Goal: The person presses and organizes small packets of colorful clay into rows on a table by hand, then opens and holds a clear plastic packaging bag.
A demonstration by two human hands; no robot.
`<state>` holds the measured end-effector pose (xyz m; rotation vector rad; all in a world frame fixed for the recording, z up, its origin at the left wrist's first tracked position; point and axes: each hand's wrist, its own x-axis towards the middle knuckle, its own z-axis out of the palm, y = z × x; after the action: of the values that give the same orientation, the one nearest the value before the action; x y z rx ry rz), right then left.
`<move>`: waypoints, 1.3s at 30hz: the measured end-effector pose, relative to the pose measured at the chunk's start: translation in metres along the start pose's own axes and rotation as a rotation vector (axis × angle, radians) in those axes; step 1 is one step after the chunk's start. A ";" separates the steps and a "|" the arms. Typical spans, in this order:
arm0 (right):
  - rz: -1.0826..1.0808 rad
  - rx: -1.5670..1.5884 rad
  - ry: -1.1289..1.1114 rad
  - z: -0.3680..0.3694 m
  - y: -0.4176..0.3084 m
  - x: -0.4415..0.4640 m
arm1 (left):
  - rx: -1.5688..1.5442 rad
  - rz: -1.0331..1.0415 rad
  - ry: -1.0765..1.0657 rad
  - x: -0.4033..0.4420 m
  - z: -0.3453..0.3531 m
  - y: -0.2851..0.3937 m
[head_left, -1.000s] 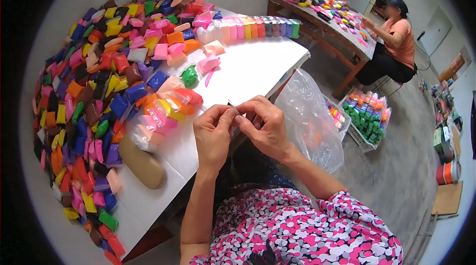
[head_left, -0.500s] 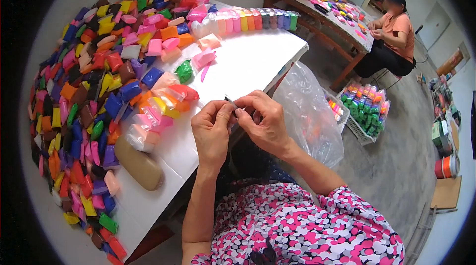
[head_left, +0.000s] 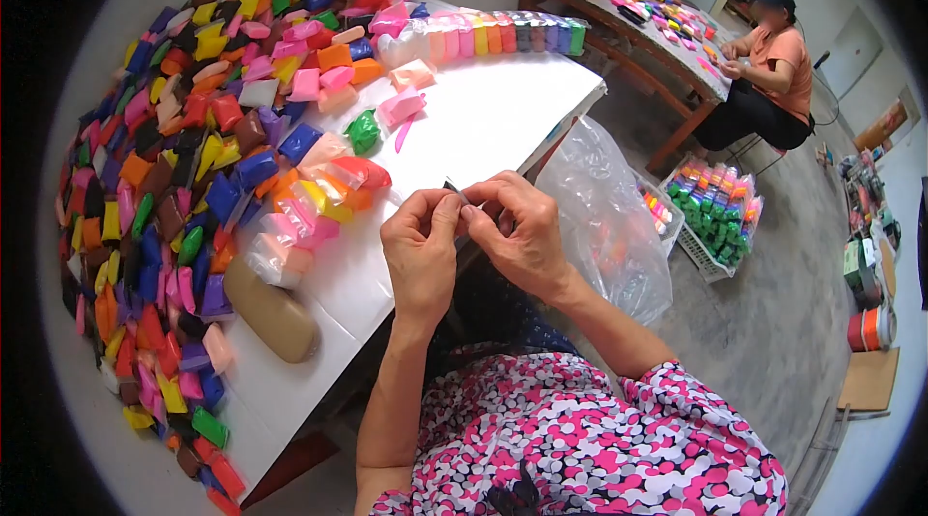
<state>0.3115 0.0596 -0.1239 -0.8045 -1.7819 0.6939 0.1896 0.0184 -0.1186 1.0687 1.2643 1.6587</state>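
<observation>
My left hand [head_left: 421,250] and my right hand [head_left: 523,231] meet in front of me at the white table's [head_left: 483,134] edge. Both are closed, thumbs and fingertips pinching a small dark, shiny piece [head_left: 451,186] that pokes up between them. Most of it is hidden by the fingers, so its kind is unclear. To the left of my hands lie a group of packets in clear wrap [head_left: 307,216], a green packet [head_left: 363,132] and a pink packet [head_left: 400,107]. A tan, rounded block [head_left: 271,311] rests closer to the table's edge.
Many colourful small packets [head_left: 184,178] heap over the table's left side. A wrapped row of coloured packets [head_left: 493,36] lies at the back. Beside the table are a clear plastic bag [head_left: 609,226] and a basket of packets [head_left: 713,216]. A person [head_left: 773,62] sits at another table [head_left: 667,38].
Both hands stay pinched together and shift very slightly, with the small dark piece showing at a changed angle. The view has moved a little; the packets lie as before.
</observation>
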 end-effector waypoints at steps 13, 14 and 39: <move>0.072 -0.043 0.052 0.003 0.007 0.013 | 0.285 0.101 0.021 0.018 0.004 0.000; 0.091 -0.045 0.045 0.003 0.009 0.014 | 0.298 0.106 0.032 0.019 0.005 -0.001; -0.599 -0.480 -0.757 0.041 0.082 0.154 | 0.654 0.096 0.142 0.024 0.025 -0.001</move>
<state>0.2490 0.2276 -0.1133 -0.2502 -2.7726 0.1515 0.2047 0.0487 -0.1116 1.4211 1.9519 1.4332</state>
